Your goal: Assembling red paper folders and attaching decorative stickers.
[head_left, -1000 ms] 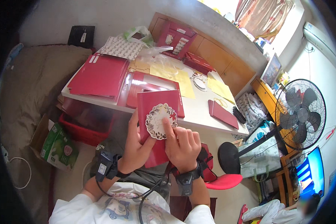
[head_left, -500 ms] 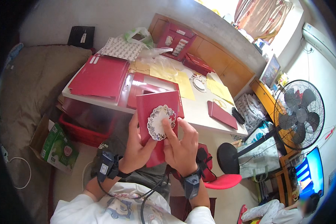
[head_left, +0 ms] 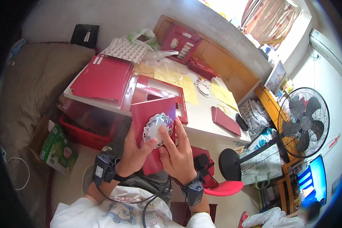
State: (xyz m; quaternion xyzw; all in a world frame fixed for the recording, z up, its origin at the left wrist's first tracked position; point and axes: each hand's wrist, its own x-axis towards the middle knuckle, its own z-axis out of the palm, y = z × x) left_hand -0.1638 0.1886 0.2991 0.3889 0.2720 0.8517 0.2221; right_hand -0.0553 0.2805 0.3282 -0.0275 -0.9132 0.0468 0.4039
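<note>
Between my hands, in front of the table's near edge, is a dark red folded card [head_left: 142, 109], tilted upright. A round scalloped floral paper tag [head_left: 151, 130] lies on its face, with glare across its upper part. My left hand [head_left: 132, 157] grips the card's left side, thumb near the tag's lower edge and fingers partly hidden. My right hand [head_left: 180, 159] holds the right side, one finger pressing on the tag. Beyond, on the table [head_left: 199, 121], lie a red cut-out frame sheet [head_left: 176, 90], a white round tag [head_left: 203, 89] and red cards [head_left: 226, 121].
A stack of red sheets [head_left: 102, 81] covers the table's left end. Yellow sheets [head_left: 224, 93] and a red box [head_left: 203, 67] sit farther back. A standing fan [head_left: 230, 163], a red stool [head_left: 224, 188] and a seated person [head_left: 269, 218] are at right. A red basket [head_left: 85, 133] stands at left.
The red card and both hands have shifted slightly left and down. More of the frame sheet behind shows now, and glare has appeared on the tag and card.
</note>
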